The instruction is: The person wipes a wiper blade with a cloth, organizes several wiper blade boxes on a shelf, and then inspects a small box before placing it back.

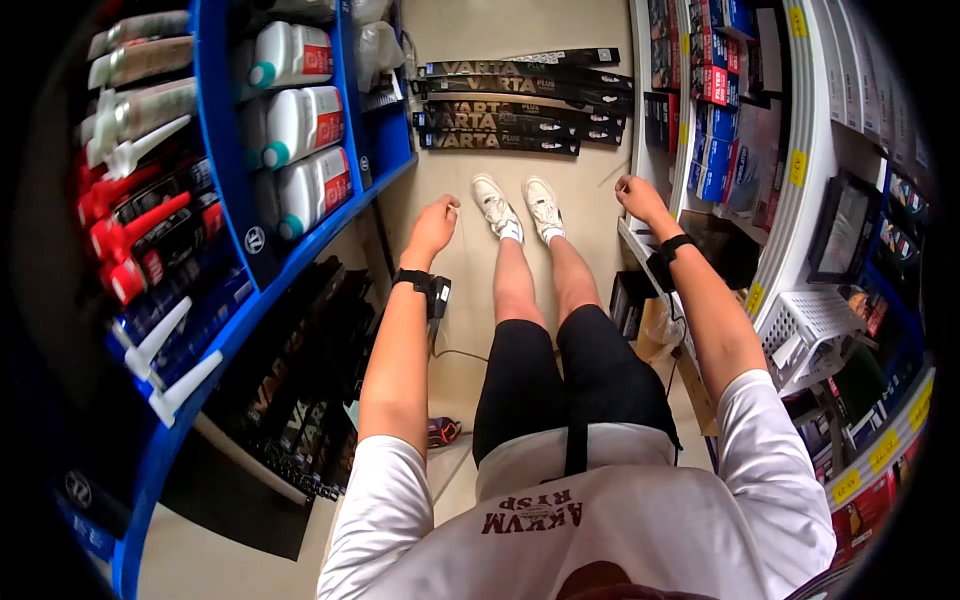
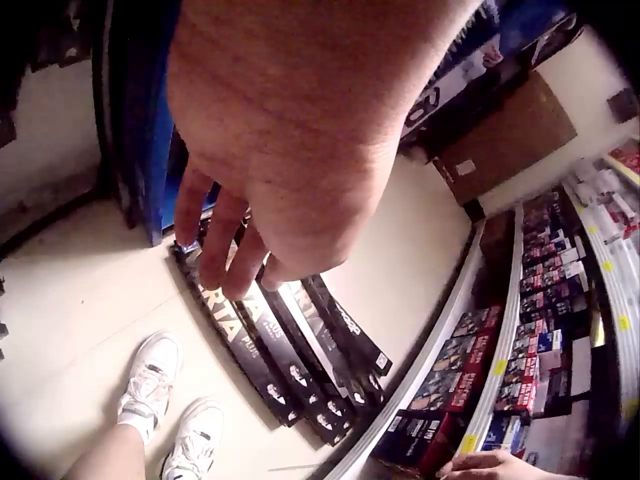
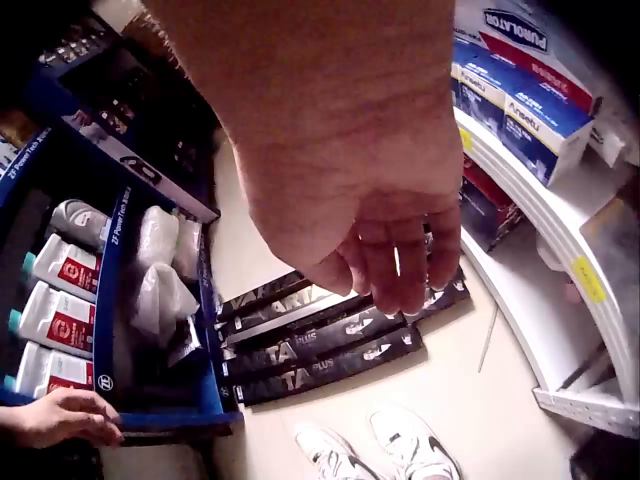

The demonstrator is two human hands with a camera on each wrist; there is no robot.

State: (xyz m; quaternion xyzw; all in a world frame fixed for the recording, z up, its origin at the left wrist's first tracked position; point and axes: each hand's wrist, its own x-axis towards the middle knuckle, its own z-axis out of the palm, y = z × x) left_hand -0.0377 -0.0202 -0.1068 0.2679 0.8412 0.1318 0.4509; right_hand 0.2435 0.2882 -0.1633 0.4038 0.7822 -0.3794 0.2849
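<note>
My left hand (image 1: 434,226) hangs in the air beside the blue shelf on the left, fingers loosely bent and holding nothing. My right hand (image 1: 642,200) is at about the same height near the white shelf on the right, its fingers also loosely bent and empty. On the floor past my shoes lie several long, slim black VARTA boxes (image 1: 490,141), side by side in a slightly uneven, overlapping stack. In the left wrist view, the fingers of that hand overlap one end of the boxes (image 2: 235,335). The right wrist view shows the boxes (image 3: 320,370) beyond the right fingertips.
The blue shelf (image 1: 372,190) holds white bottles (image 1: 305,127) with teal caps and red tools (image 1: 140,235). Along the right, white shelving (image 1: 800,180) carries boxed filters (image 1: 713,150) and a white plastic basket (image 1: 812,325). More black VARTA boxes (image 1: 290,400) stand under the blue shelf.
</note>
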